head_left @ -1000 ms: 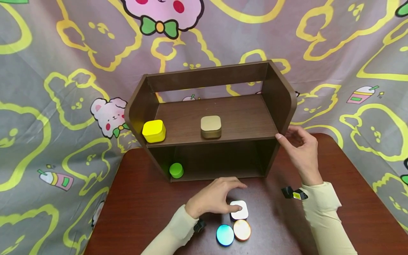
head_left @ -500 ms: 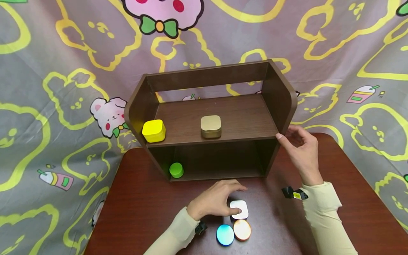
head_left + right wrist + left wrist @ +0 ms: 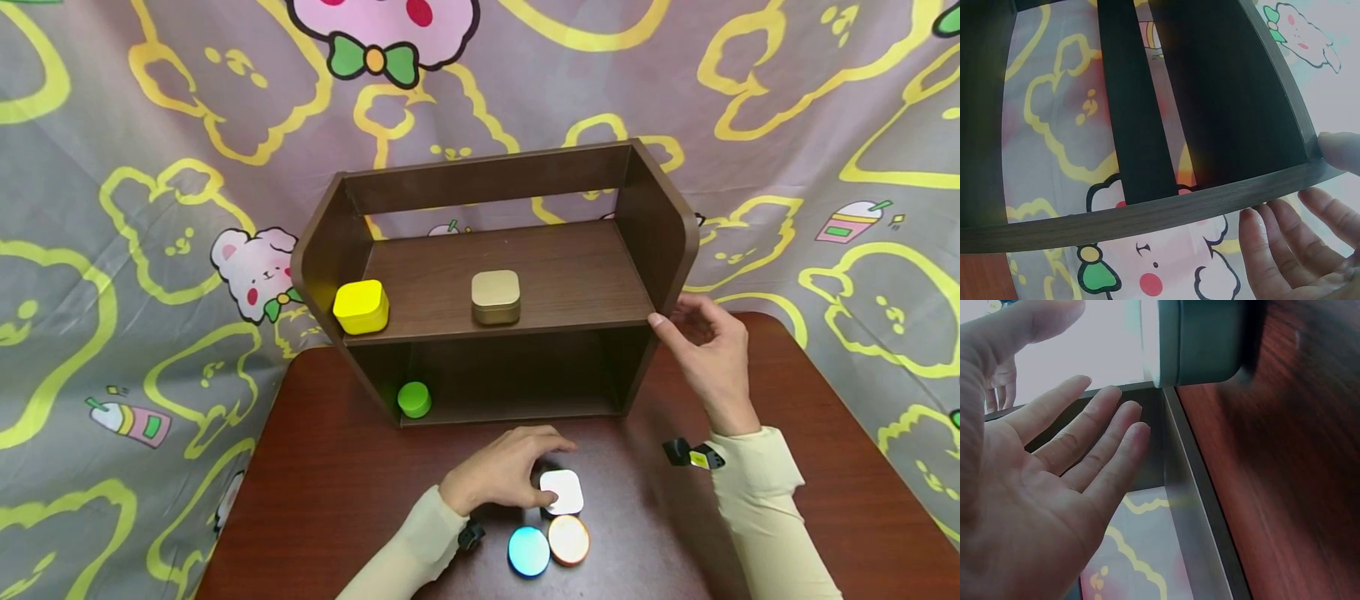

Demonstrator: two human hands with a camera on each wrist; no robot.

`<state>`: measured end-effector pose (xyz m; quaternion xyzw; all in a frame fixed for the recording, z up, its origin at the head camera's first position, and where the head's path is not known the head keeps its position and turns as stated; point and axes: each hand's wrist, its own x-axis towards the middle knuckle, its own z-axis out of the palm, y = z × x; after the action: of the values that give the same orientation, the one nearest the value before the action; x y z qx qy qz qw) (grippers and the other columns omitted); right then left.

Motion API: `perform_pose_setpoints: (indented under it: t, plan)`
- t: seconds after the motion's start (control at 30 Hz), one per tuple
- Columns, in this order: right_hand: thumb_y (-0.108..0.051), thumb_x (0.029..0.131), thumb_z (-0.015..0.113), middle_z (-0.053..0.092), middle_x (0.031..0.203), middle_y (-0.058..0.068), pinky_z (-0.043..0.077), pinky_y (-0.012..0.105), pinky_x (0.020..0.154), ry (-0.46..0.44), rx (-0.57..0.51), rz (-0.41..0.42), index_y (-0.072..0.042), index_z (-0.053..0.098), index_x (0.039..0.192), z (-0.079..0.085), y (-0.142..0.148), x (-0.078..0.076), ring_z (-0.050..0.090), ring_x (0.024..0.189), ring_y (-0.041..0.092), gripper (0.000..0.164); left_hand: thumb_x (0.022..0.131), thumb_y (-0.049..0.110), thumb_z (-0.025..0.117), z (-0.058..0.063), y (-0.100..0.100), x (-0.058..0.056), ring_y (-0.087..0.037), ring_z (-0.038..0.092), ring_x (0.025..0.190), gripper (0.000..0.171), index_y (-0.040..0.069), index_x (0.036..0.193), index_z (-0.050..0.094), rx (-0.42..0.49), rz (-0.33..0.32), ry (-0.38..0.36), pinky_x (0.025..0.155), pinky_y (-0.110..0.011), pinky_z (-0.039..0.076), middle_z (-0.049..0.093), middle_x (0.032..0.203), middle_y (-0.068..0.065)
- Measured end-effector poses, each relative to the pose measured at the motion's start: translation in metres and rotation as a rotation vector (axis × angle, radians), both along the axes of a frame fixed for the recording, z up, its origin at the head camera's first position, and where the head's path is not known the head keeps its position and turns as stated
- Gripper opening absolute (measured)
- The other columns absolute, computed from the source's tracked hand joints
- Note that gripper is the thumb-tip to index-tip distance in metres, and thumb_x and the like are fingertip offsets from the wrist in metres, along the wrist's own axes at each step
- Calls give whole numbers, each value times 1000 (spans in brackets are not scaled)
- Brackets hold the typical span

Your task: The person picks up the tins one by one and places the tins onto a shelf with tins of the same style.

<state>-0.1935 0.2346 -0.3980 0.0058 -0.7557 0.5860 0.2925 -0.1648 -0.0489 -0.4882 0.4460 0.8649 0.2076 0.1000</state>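
Observation:
In the head view my left hand (image 3: 498, 468) hovers with loosely spread fingers at the left of a square tin (image 3: 562, 492) with a white top. Its thumb overlaps the tin's left edge; the left wrist view shows a gap between the fingers and the greenish side of this tin (image 3: 1210, 344). My right hand (image 3: 708, 354) grips the right side panel of a dark brown two-tier shelf (image 3: 555, 275). In the right wrist view the thumb lies on one side of the panel (image 3: 1210, 203), the fingers (image 3: 1257, 244) on the other.
Just below the square tin stand a round blue-topped tin (image 3: 529, 552) and a round orange-rimmed one (image 3: 569, 540). A yellow tin (image 3: 362, 307) and a gold tin (image 3: 496, 297) sit on the upper tier, a green round tin (image 3: 414, 400) at lower left. A patterned cloth (image 3: 225, 108) hangs behind.
My left thumb has drawn back slightly to the left over the white-topped tin, and the left hand has sunk a little. My right hand keeps its grip on the shelf.

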Motion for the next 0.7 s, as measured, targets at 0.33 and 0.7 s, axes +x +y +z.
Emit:
perform_pose_setpoints:
  t: [0.33, 0.7]
  plan:
    - [-4, 86, 80, 68, 88, -19, 51, 9, 76, -9, 12, -6, -4, 73, 106, 1, 1, 1, 65, 83, -1, 21, 82, 30, 85, -8, 3, -1, -7, 63, 122, 64, 18, 142, 64, -24, -8, -14, 107, -25, 49, 68, 132, 6]
    - [-4, 87, 79, 68, 88, -19, 51, 10, 76, -4, 23, 0, -3, 73, 107, 1, 1, 2, 65, 83, -1, 20, 82, 31, 86, -17, 7, -1, -8, 64, 119, 65, 17, 141, 64, -63, -18, -11, 105, -25, 50, 69, 131, 4]
